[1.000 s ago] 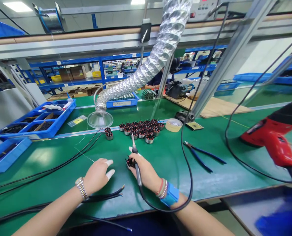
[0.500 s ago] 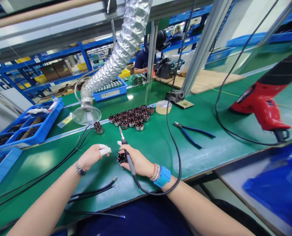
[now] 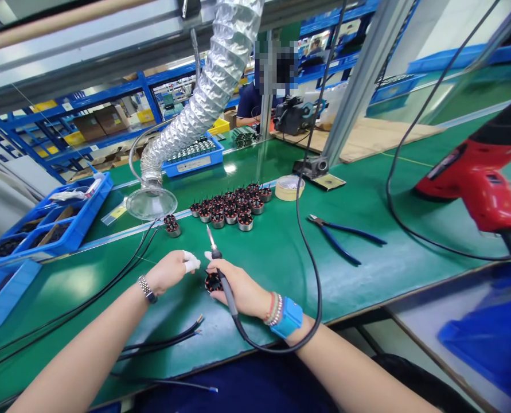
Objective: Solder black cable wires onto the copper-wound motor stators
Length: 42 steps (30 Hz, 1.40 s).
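My right hand [image 3: 244, 289] is closed around a soldering iron [image 3: 226, 281], its tip pointing up and away from me. The same hand also grips a motor stator [image 3: 213, 281] with dark windings between thumb and fingers. My left hand [image 3: 171, 272], white covers on its fingertips, is pinched just left of the stator without touching it. What sits in that pinch is too small to make out; a thin pale strand shows behind the hand. Beyond the hands, several similar stators [image 3: 230, 207] stand grouped on the green bench [image 3: 276, 275], and a few more [image 3: 172, 226] stand to the left.
Blue-handled cutters [image 3: 341, 234] and a tape roll [image 3: 289, 188] lie on the right. A red heat gun [image 3: 474, 178] stands farther right. A fume duct [image 3: 152, 201] hangs above the bench. Black cables [image 3: 164, 339] and blue bins [image 3: 78, 221] are on the left. A person [image 3: 249, 106] sits opposite.
My left hand has moved slightly right, closer to the stator. My right hand keeps its hold on the iron and stator, and the view has shifted a little.
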Available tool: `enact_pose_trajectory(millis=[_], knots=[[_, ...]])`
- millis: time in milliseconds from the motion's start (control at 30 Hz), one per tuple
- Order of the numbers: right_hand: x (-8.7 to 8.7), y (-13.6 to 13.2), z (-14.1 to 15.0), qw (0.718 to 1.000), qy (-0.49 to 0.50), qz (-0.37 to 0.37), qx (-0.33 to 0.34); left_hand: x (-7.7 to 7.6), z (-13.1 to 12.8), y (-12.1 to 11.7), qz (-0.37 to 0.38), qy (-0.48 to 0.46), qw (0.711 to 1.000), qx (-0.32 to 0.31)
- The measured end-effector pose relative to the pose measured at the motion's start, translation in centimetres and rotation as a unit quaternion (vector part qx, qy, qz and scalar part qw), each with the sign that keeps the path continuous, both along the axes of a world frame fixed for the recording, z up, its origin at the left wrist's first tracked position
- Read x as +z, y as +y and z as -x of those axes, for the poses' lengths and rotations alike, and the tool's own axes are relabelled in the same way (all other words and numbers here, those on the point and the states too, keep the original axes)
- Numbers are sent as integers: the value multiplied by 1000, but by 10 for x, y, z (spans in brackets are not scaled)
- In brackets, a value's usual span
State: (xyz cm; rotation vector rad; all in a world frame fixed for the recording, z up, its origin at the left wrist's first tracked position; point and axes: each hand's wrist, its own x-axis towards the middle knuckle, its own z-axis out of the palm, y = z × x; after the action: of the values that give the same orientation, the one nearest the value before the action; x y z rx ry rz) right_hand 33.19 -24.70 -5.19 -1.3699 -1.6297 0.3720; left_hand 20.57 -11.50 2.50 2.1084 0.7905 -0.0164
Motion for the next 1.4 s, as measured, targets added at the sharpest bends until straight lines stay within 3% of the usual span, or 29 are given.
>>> enact_pose_trajectory(millis=[167, 233, 333, 400, 500, 667, 900, 967, 1133, 1267, 1400], knots=[[1, 0, -1, 1000, 4, -1, 3, -3, -3, -4, 160, -75, 983, 53], [-1, 1, -1, 1000, 8, -3, 4, -1, -1, -4, 121, -79, 988, 54], [-3, 1, -1, 1000, 11, -4, 5, 3, 4, -2, -10, -32, 999, 24], [-3, 1, -1, 1000, 11, -3, 6, 4, 8, -2, -36, 2, 999, 0], [-2, 1, -1, 1000, 12, -1, 4, 5, 9, -4, -24, 18, 999, -18], [-2, 1, -1, 1000, 5, 4, -1, 0, 3, -6, 8, -4, 1000, 7], [-4, 1, -1, 1000, 0, -4, 1, -12, -2, -10, 161, -105, 978, 76], [-4, 2, -1, 1000, -2, -7, 2, -10, 0, -10, 137, -82, 985, 73], [-3, 1, -1, 1000, -1, -12, -1, 3, 12, -9, -6, 33, 999, 14], [-3, 1, -2, 1000, -3, 2, -2, 6, 17, -11, 14, 47, 999, 6], [-4, 1, -1, 1000, 3, 6, -2, -2, 15, -13, 70, 9, 997, 21]])
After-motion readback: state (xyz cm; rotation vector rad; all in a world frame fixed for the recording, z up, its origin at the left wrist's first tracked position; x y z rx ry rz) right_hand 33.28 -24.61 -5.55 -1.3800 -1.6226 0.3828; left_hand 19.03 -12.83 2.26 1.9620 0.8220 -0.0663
